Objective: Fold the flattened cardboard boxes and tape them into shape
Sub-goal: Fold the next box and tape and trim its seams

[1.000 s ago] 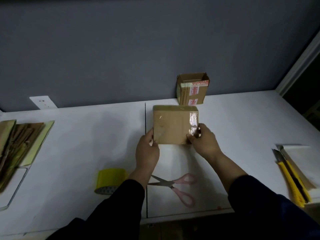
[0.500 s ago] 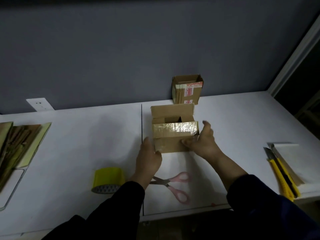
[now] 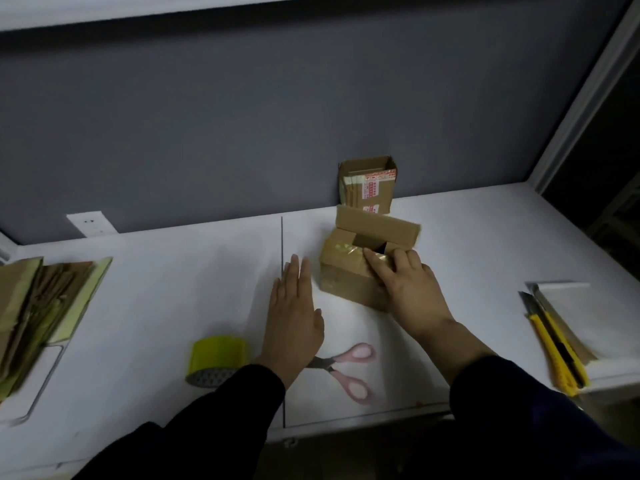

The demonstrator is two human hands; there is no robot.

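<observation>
A small brown cardboard box (image 3: pixel 346 275) sits on the white table (image 3: pixel 173 289), its top flaps open and clear tape shining along its near upper edge. My right hand (image 3: pixel 401 285) lies over the box's right front corner, fingers curled onto the taped flap. To the left of the box my left hand (image 3: pixel 294 306) hovers flat with straight fingers, apart from the box and holding nothing. A yellow tape roll (image 3: pixel 216 358) lies near the front edge. Pink-handled scissors (image 3: pixel 349 368) lie beside my left wrist. A stack of flattened cardboard (image 3: pixel 31 306) lies at far left.
Another taped cardboard box (image 3: pixel 369 185) stands against the grey wall behind the first. Two yellow utility knives (image 3: pixel 557 348) and white sheets (image 3: pixel 568 299) lie at the right edge. A wall socket (image 3: pixel 90 225) is at back left.
The box went from held upright between both hands to resting on the table, then shifted right and turned. My left hand has let go and now hovers flat beside it.
</observation>
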